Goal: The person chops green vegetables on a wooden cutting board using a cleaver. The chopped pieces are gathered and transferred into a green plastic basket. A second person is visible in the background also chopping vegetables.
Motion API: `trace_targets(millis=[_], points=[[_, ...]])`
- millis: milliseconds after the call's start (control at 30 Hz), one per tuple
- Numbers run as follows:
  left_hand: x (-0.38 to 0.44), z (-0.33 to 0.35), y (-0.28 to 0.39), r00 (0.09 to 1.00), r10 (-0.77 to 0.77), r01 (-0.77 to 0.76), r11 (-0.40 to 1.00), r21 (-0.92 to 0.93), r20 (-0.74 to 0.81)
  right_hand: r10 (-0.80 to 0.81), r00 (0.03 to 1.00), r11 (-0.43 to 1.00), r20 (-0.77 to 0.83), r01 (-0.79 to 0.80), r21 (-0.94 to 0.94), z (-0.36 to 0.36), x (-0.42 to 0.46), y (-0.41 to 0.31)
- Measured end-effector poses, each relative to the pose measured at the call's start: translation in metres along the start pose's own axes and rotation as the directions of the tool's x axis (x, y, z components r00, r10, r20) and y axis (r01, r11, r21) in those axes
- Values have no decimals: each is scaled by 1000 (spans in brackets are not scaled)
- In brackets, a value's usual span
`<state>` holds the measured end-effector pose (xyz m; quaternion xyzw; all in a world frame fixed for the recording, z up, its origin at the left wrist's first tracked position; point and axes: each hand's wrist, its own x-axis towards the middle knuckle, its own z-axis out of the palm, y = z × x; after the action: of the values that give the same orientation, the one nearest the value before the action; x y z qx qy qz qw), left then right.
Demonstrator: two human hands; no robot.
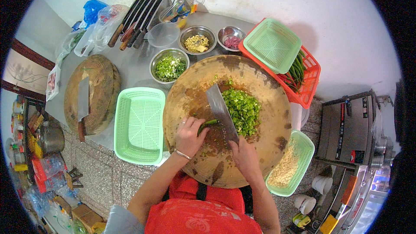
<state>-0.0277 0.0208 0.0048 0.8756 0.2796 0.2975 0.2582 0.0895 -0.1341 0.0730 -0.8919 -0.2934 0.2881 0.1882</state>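
Note:
My left hand (191, 137), with a ring and a bracelet, holds a green chili pepper (208, 124) against the big round wooden chopping block (224, 172). In my right hand (242, 152) is a Chinese cleaver (222, 112), its broad blade slanting up and left across the block. The blade's right side lies beside a heap of chopped green pepper (242, 110). Small pale seeds cling near the blade's lower part. The pepper's end points towards the blade; a narrow gap seems to lie between them. My right fingers hide most of the cleaver's handle.
An empty green basket (139, 126) stands left; beyond it another cleaver (83, 99) lies on a second block (102, 104). Bowls of chopped scallion (169, 68), garlic (196, 43) and meat (232, 42) stand behind. A red basket (308, 81) of peppers and a green basket (302, 165) flank the right.

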Motion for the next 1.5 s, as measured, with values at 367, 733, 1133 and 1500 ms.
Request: trace_targets(millis=[367,733,1133,1500], points=[[-13,0,-6,999,-39,38,999,-15,-26,-111,994,962,12,110,-252,9,-7,-14],[-19,4,-6,999,-46,46,998,-31,-5,-182,983,946,20,181,-270,4,-6,-14],[-21,6,-7,999,-39,39,999,-35,6,-199,980,943,15,196,-268,0,-9,-16],[-20,4,-4,998,-63,64,997,-46,18,-206,977,919,47,210,-334,10,-9,-9]])
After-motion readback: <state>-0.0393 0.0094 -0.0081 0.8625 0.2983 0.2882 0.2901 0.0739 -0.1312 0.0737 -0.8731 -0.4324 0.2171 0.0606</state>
